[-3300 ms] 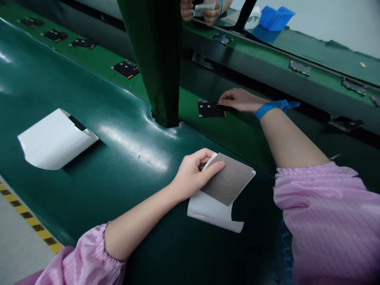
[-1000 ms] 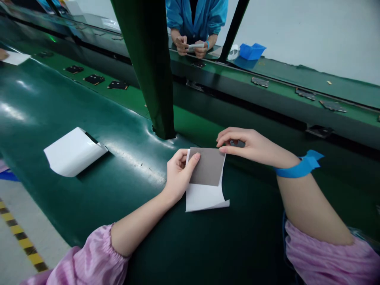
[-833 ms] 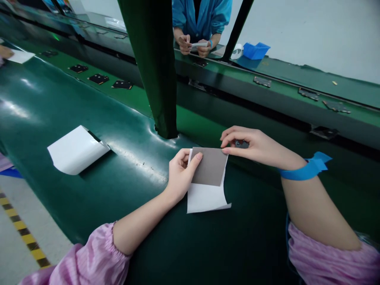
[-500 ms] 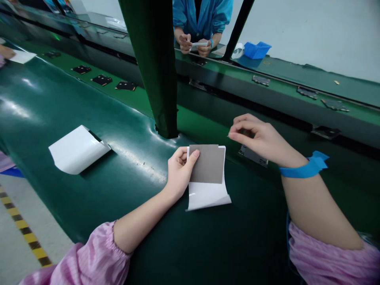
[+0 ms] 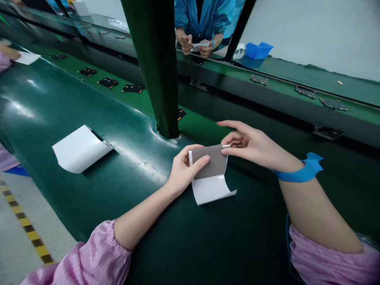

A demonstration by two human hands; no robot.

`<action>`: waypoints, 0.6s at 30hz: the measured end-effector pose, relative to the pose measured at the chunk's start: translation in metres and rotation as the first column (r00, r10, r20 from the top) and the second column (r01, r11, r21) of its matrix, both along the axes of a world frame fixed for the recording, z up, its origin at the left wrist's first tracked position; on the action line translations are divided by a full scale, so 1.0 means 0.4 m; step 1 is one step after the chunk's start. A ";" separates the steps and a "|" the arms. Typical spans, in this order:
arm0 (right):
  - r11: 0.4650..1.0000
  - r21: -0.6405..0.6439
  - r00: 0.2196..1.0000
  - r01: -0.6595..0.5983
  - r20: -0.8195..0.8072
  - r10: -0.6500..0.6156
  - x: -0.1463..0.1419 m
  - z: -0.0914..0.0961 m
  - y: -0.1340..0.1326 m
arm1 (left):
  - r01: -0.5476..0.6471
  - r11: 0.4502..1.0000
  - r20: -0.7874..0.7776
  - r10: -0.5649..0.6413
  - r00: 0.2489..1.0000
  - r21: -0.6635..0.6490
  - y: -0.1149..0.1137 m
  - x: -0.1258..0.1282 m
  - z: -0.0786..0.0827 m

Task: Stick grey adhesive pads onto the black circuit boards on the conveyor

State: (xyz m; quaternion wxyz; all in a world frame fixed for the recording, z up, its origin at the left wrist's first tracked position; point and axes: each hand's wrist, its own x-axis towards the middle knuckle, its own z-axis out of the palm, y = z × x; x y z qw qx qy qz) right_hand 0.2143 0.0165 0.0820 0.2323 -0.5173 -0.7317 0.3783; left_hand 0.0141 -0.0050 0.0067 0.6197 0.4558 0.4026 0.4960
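Observation:
My left hand (image 5: 184, 168) grips a grey rectangular sheet (image 5: 212, 164) on white, glossy backing paper (image 5: 209, 190), thumb pressed on its face. The lower part of the backing hangs free, and its bottom right corner curls up. With thumb and bent fingers, my right hand (image 5: 245, 142) pinches the sheet's upper right corner, where a small white strip shows. Its index finger stretches out above the corner. A blue band circles my right wrist.
Another curled white sheet (image 5: 80, 152) lies on the green table to the left. A dark green post (image 5: 157, 79) rises just beyond my hands. Black flat boards (image 5: 108, 82) lie on the green strip behind. Across from me, a co-worker's hands (image 5: 196, 45) hold something white, near a blue bin (image 5: 259, 50).
My right hand has come left and down to the sheet's upper right corner and taken hold there. The sheet has tilted, and my left thumb reaches further across it.

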 end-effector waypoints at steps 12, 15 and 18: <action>0.999 0.045 0.997 -0.031 0.077 0.027 -0.015 0.012 -0.009 | -0.076 0.995 -0.113 0.084 0.990 0.067 0.001 -0.003 -0.004; 0.998 0.046 0.997 -0.045 0.071 0.042 -0.014 0.009 -0.008 | -0.063 0.995 -0.103 0.070 0.992 0.073 0.002 -0.003 -0.005; 0.996 0.058 0.996 -0.072 0.059 0.068 -0.014 0.006 -0.006 | -0.043 0.997 -0.097 0.049 0.994 0.066 0.003 -0.001 -0.004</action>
